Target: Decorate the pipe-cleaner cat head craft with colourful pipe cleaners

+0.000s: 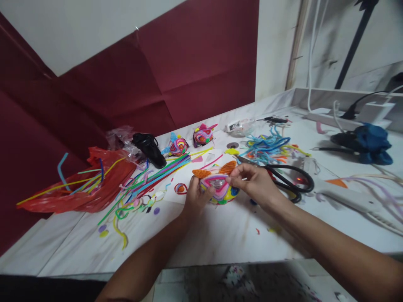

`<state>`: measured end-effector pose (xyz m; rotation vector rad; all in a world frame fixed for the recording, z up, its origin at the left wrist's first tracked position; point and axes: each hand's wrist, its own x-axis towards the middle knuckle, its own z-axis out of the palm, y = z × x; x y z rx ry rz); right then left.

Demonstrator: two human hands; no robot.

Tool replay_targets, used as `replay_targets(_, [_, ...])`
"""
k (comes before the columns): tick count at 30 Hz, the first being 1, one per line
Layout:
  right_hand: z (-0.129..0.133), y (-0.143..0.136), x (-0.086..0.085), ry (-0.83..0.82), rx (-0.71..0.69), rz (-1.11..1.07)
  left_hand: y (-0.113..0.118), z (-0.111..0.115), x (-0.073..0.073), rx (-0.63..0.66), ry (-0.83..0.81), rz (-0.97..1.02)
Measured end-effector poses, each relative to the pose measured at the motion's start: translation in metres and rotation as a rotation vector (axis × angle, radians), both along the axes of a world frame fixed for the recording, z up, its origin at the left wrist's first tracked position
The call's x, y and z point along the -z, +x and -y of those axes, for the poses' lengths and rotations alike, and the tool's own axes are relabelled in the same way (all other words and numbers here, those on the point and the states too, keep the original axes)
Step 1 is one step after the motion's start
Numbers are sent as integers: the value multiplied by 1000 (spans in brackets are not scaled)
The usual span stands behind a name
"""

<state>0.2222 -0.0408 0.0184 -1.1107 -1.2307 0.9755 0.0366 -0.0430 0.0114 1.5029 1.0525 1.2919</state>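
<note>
Between my hands is a rounded pipe-cleaner figure (219,193) with two orange ear-like pieces on top. Its front has a pink and purple loop around a clear, shiny middle, with blue, green and yellow parts at the edge. My left hand (197,196) is closed on its left side, thumb across the front. My right hand (254,181) pinches at its upper right edge, below the right ear; whether a small piece is between those fingertips I cannot tell. Left of the figure lies a small red-and-blue coil with an orange centre (180,188). Black-handled scissors (291,178) lie beyond my right wrist.
Two similar colourful figures (203,136) stand at the back. Loose pipe cleaners (163,172) and a red plastic bag (103,188) lie left. A blue pipe-cleaner pile (267,144), a white glue gun (349,195), a dark blue bundle (373,144) and a power strip (336,119) are right.
</note>
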Motion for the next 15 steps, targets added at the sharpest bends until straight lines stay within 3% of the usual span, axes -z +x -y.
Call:
replay_targets(3, [2,-2,0,4,-6,-4,2,-1,0,88,-79,64])
replay_targets(8, [12,-3,-2,25,-64,17,8,6,-7,-58,-157,95])
replay_targets(15, [22,-5,8,94,-91,97,17,15,-10,-109,-117,142])
